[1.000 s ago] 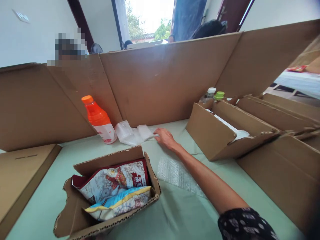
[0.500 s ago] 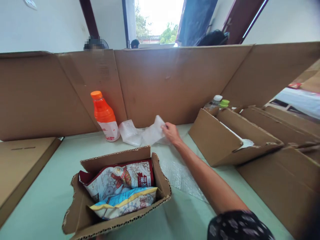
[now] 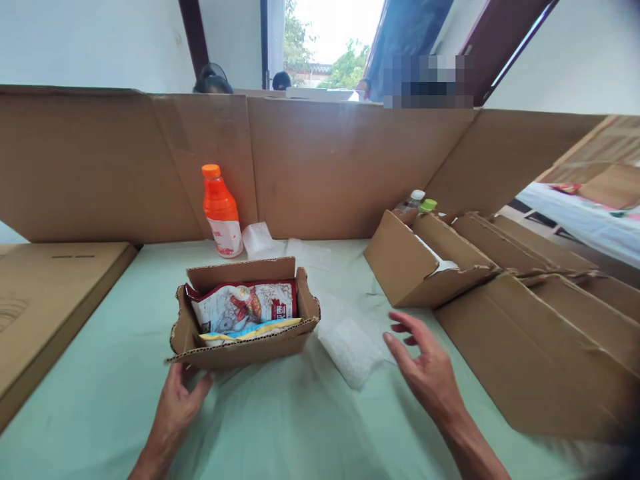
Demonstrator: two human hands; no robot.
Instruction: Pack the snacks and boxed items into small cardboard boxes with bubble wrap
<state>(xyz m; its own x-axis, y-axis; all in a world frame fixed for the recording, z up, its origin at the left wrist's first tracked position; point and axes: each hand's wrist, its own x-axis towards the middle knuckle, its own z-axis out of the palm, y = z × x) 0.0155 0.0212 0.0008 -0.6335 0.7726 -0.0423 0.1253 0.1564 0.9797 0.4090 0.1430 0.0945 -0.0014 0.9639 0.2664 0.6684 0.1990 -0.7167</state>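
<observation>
A small open cardboard box [image 3: 245, 353] sits in front of me, slightly tilted. Inside it are a dark red and white printed food pouch [image 3: 240, 308] and a blue and yellow packet [image 3: 255, 329]. My left hand [image 3: 183, 393] is at the box's near left corner, thumb spread away, its fingertips partly hidden by the cardboard. To the right, my right hand [image 3: 425, 363] hovers with fingers apart and nothing in them. Crumpled bubble wrap [image 3: 353, 350] lies between that hand and the box. More clear wrap [image 3: 260, 240] is bunched behind the box.
An orange bottle [image 3: 223, 220] stands by the tall cardboard screen [image 3: 320, 167]. Cardboard bins [image 3: 430, 267] line the right side, with bottle tops [image 3: 417, 197] behind them. A flat carton [image 3: 60, 287] lies at left on the green cloth [image 3: 280, 427]. People are partly visible beyond the screen.
My right hand has let go of the wrap at the back and drawn back toward me. My left hand has come into clear view. The wrap at the back now lies flatter.
</observation>
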